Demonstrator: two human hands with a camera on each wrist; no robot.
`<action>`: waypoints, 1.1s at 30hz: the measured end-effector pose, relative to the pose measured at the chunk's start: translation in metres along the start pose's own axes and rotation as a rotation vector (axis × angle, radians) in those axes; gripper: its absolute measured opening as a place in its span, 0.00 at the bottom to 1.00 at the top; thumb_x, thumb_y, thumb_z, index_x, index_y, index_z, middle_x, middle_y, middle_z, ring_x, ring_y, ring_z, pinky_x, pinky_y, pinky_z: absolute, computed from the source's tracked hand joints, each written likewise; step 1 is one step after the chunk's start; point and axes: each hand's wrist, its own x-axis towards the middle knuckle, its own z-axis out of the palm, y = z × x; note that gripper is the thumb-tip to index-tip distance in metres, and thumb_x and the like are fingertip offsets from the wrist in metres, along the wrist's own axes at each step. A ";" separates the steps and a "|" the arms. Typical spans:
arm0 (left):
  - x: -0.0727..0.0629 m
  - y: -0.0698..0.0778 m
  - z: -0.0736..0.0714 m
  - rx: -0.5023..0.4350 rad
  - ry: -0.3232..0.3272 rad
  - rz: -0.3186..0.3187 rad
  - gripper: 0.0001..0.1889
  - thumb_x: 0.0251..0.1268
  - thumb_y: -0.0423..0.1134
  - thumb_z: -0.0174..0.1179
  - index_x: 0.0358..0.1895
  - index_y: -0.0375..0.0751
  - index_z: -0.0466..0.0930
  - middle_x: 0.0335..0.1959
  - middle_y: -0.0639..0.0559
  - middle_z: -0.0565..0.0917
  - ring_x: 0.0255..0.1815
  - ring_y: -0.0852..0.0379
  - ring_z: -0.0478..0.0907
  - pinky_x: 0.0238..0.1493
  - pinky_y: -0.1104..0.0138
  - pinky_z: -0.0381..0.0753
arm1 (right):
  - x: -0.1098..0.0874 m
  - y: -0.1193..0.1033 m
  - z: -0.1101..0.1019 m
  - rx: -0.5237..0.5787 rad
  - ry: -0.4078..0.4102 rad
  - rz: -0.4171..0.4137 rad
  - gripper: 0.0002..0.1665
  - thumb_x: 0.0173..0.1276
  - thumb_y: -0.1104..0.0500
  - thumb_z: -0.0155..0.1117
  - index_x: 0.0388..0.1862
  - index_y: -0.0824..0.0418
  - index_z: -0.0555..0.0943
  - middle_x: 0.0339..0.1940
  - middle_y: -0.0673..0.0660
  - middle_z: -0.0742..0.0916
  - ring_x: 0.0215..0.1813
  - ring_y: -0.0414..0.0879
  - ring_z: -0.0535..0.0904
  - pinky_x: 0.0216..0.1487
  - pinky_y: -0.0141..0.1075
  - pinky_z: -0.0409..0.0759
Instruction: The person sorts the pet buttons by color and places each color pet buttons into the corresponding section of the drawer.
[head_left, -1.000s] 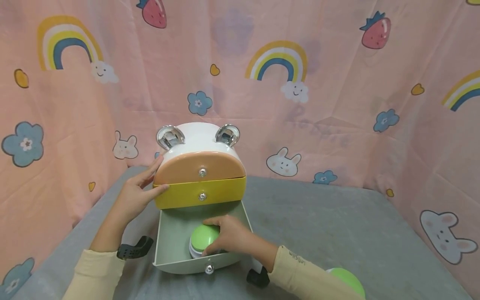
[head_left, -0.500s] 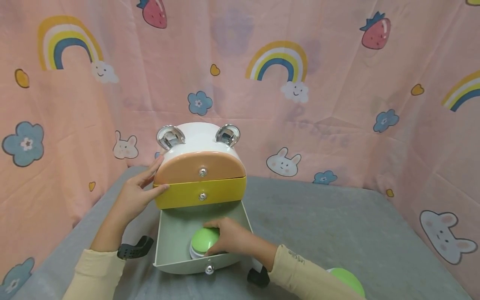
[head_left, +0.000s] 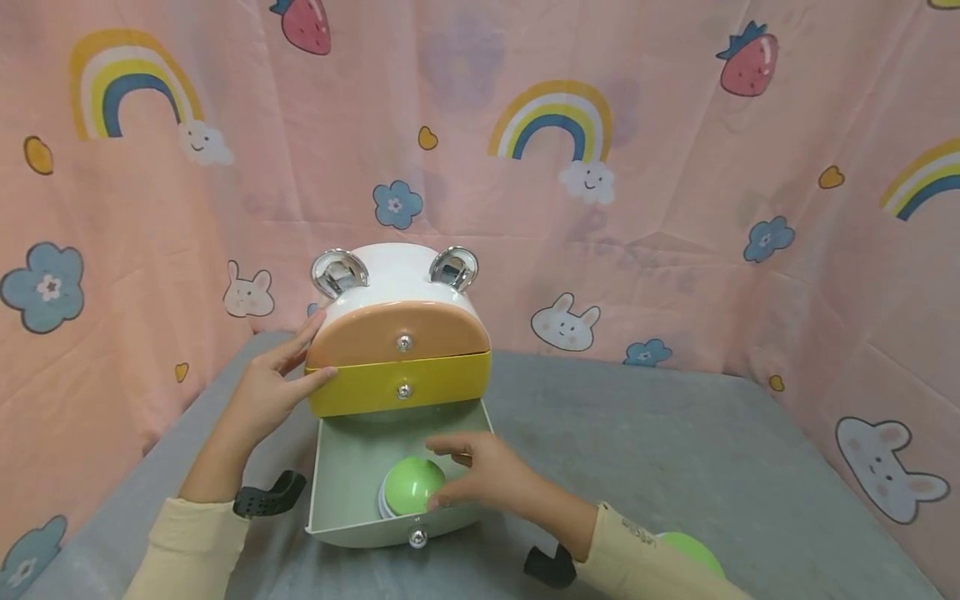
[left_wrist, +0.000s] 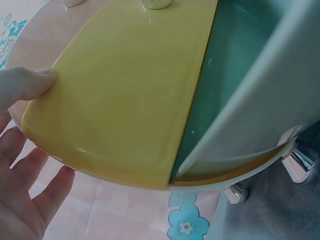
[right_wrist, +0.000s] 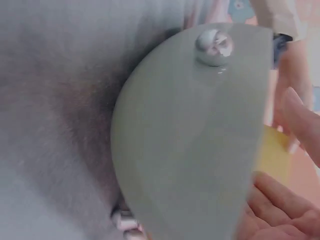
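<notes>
A toy-like drawer box [head_left: 393, 271] with a white rounded top, silver ears and stacked drawers stands on the table in the head view. Its bottom pale green drawer [head_left: 348, 450] is pulled out, and inside lies a round container [head_left: 414, 483] with a green domed top and white base. My left hand [head_left: 270, 392] holds the box's left side. The left wrist view shows its thumb [left_wrist: 32, 84] over the front edge, the other fingers along the side. My right hand [head_left: 491, 479] is over the drawer's right part, fingers spread beside the container, gripping nothing.
A second green-topped round object [head_left: 693, 550] lies at the lower right, partly behind the right sleeve [head_left: 645, 567]. The drawer's front has a silver knob [head_left: 417, 538]. A pink patterned curtain [head_left: 675, 183] hangs around the grey-covered table [head_left: 637, 442].
My right hand has let go of the round container and moved to the right. The container stays in the drawer, its green top more exposed. The left hand keeps its place.
</notes>
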 end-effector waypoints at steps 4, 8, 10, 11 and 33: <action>0.001 0.000 0.001 0.009 0.005 0.008 0.41 0.65 0.55 0.65 0.77 0.73 0.52 0.80 0.47 0.57 0.75 0.29 0.61 0.66 0.36 0.71 | -0.027 0.001 -0.018 0.084 0.081 0.003 0.38 0.50 0.59 0.82 0.62 0.64 0.80 0.64 0.62 0.83 0.70 0.60 0.75 0.69 0.47 0.76; 0.001 0.000 0.001 0.006 0.005 0.005 0.41 0.65 0.54 0.65 0.77 0.73 0.51 0.80 0.47 0.57 0.75 0.28 0.61 0.65 0.35 0.70 | -0.055 0.009 -0.041 0.133 0.135 0.039 0.39 0.52 0.54 0.82 0.64 0.61 0.80 0.66 0.59 0.82 0.73 0.61 0.71 0.69 0.48 0.76; 0.000 0.000 0.000 0.003 0.002 0.001 0.41 0.66 0.54 0.65 0.77 0.74 0.51 0.80 0.46 0.56 0.75 0.28 0.60 0.65 0.35 0.70 | -0.068 0.015 -0.052 0.136 0.162 0.069 0.40 0.51 0.51 0.82 0.65 0.58 0.79 0.67 0.58 0.81 0.74 0.61 0.70 0.68 0.47 0.77; 0.000 0.000 0.000 0.000 0.001 -0.002 0.41 0.66 0.54 0.64 0.77 0.74 0.51 0.80 0.46 0.56 0.75 0.27 0.60 0.65 0.35 0.70 | -0.074 0.018 -0.058 0.138 0.175 0.091 0.41 0.52 0.50 0.81 0.65 0.57 0.79 0.67 0.58 0.81 0.74 0.62 0.69 0.67 0.46 0.78; 0.000 0.001 -0.001 0.005 -0.004 -0.012 0.41 0.65 0.55 0.65 0.76 0.75 0.51 0.80 0.46 0.56 0.75 0.28 0.60 0.65 0.34 0.70 | -0.177 0.131 -0.133 0.221 0.097 0.190 0.38 0.73 0.63 0.61 0.79 0.59 0.61 0.64 0.24 0.75 0.61 0.11 0.65 0.61 0.17 0.73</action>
